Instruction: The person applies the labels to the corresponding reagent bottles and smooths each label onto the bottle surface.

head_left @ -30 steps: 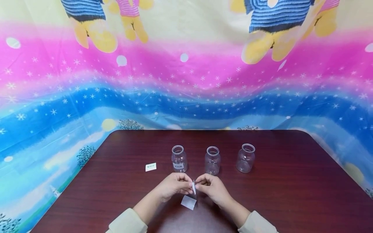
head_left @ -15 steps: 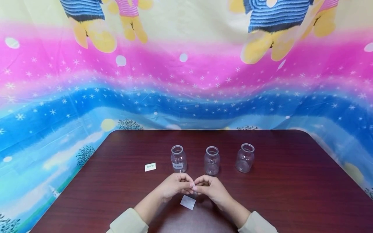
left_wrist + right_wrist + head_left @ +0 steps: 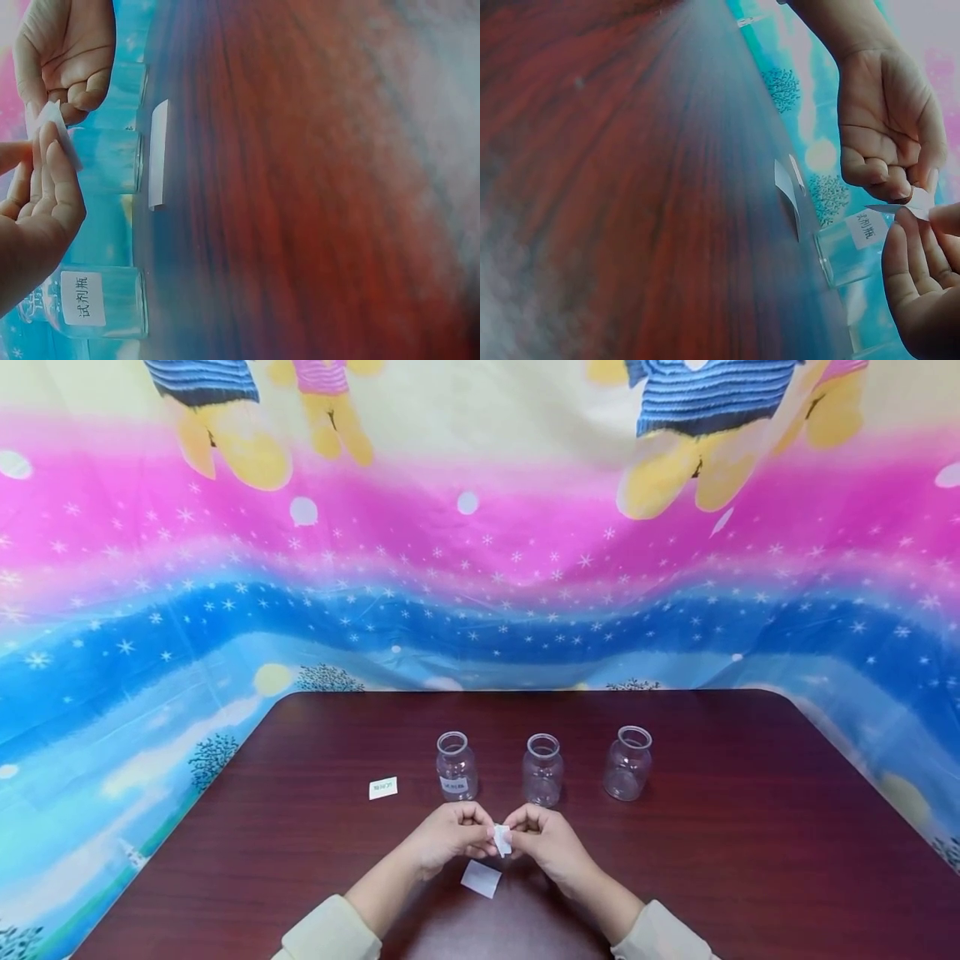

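Observation:
A small white label [image 3: 502, 840] is pinched between both hands above the table's near middle. My left hand [image 3: 448, 842] holds its left side between thumb and fingers. From the other side, the thumb and fingertips of my right hand [image 3: 553, 850] grip it. In the right wrist view the label [image 3: 916, 205] looks bent, with a thin pointed edge sticking out. Whether a backing is separating from it, I cannot tell. Just below the hands lies a blank white slip [image 3: 481, 878] on the table.
Beyond the hands three clear glass jars stand in a row: a left jar [image 3: 453, 762] with a printed label, a middle jar [image 3: 543, 770] and a right jar [image 3: 628, 764]. Left of them, another printed label [image 3: 383, 788] lies on the dark red table [image 3: 247, 852]. A patterned cloth [image 3: 480, 568] hangs behind.
The label between the fingers was edge-on, then mostly covered by the fingertips; now more of its white face shows. Both hands stay nearly in place. The head view has shifted slightly.

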Demonstrator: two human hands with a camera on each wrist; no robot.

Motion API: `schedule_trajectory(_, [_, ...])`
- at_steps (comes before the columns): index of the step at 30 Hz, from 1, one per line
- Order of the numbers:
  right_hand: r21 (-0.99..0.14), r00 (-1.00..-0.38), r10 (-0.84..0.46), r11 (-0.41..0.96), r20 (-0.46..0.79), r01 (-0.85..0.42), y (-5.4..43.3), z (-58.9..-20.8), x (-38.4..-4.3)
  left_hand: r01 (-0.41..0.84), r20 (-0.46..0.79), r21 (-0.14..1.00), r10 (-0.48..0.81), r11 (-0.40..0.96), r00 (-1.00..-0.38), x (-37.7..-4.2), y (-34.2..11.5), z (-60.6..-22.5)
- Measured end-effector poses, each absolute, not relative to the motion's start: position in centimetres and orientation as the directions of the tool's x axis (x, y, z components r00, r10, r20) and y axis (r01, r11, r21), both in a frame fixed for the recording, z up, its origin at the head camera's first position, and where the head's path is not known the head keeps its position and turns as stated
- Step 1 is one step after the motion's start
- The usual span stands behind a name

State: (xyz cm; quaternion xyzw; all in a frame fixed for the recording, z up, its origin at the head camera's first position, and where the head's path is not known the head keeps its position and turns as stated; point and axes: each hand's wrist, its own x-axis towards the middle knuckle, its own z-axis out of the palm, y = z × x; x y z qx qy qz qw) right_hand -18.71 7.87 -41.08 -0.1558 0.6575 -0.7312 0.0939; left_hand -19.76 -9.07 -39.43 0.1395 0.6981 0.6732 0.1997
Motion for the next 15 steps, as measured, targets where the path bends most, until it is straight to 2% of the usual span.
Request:
schedule_trajectory(7, [-0.992, -0.934, -0.341, -0.095, 0.108, -0.080, 8.2, -40.9, -18.6, -0.055, -0.071, 0.997, 0.433, 0.050, -0.899, -19.8, -9.0, -39.7])
schedule_trajectory(15, [-0.995, -0.910, -0.404, -0.025, 0.094, -0.092, 9.0, -40.8, -18.7, -0.077, -0.088, 0.996, 0.431, 0.042, -0.898, -19.9, -9.0, -40.0])
